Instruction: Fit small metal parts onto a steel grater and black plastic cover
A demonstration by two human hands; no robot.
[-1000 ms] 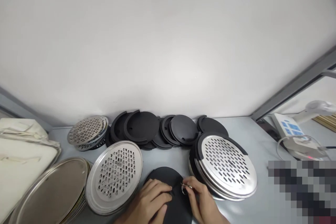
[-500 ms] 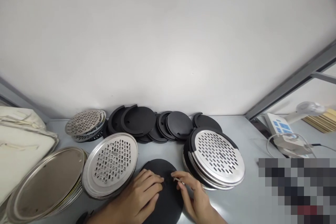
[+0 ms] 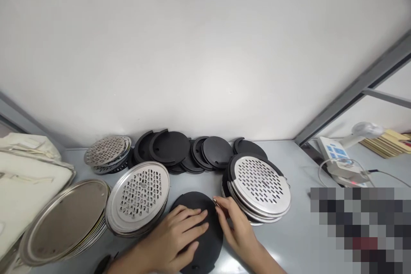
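Observation:
In front of me lies a round black disc [image 3: 205, 248] with a small hole near its lower edge. My left hand [image 3: 180, 237] rests on it, fingers stretched out over its surface. At the disc's upper right edge my right hand [image 3: 236, 227] pinches a small shiny metal piece [image 3: 215, 201] between thumb and forefinger; its exact kind is too small to tell. To the left stands a stack of round metal grater plates [image 3: 141, 197]. On the right is a stack of slotted metal discs [image 3: 260, 184] with black curved rims.
Several black discs [image 3: 170, 147] lie along the wall, beside smaller perforated metal discs [image 3: 105, 152]. Plain metal plates [image 3: 67, 218] are stacked at left, near a cream-coloured bag [image 3: 28, 192]. A white device with blue buttons [image 3: 335, 152] and a cable sit at right, below a grey frame bar [image 3: 346, 90].
My left hand has spread its fingers flatter on the black disc. My right hand, with the metal piece, has moved slightly up toward the disc's edge. The view has shifted a little.

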